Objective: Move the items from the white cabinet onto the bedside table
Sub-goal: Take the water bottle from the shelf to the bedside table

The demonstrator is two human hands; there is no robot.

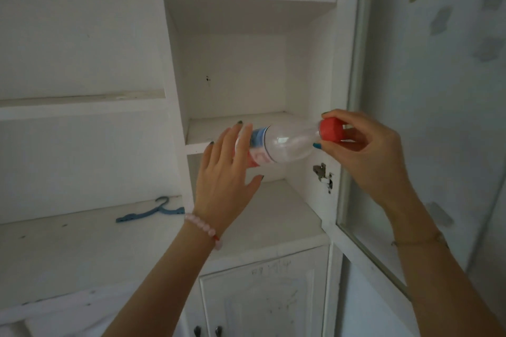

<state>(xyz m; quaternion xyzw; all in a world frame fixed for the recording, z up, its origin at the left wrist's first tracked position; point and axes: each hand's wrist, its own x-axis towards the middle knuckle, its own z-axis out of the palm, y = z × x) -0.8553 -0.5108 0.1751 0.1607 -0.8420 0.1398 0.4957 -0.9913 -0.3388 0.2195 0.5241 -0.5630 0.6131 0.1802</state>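
A clear empty plastic bottle [284, 145] with a red cap and a red, white and blue label lies sideways in the air in front of the white cabinet's [246, 123] open shelves. My right hand [364, 150] pinches the red cap with thumb and fingertips. My left hand [227, 172] is spread with fingers apart against the bottle's label end, covering its base. The shelf compartments behind the bottle look bare. The bedside table is not in view.
A blue clothes hanger [153, 212] lies on the cabinet's white counter at the left. A glass cabinet door [383, 200] stands swung out at the right, with a metal hinge [324, 176] beside it. Lower cabinet doors with dark handles [208, 331] sit below.
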